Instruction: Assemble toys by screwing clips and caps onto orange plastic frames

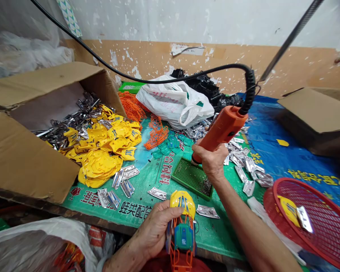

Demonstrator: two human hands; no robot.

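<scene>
My left hand (154,232) is closed around a partly assembled toy car (183,237) with a yellow front panel, a teal middle and an orange tubular frame. Its thumb presses on the yellow panel. My right hand (214,161) grips an orange electric screwdriver (223,127), pointed down. The screwdriver's tip is at the green perforated tray (185,174), where small screws (206,186) lie at the right end; whether a screw is on the bit I cannot tell. Silvery metal-look plates (157,193) lie close to the car, one on either side.
A cardboard box (31,151) at left spills yellow panels (102,166) and shiny parts. Orange frames (156,132), a white plastic bag (175,102) and black parts (204,87) lie behind. A red basket (325,223) stands at right. The screwdriver's black cable (147,81) crosses overhead.
</scene>
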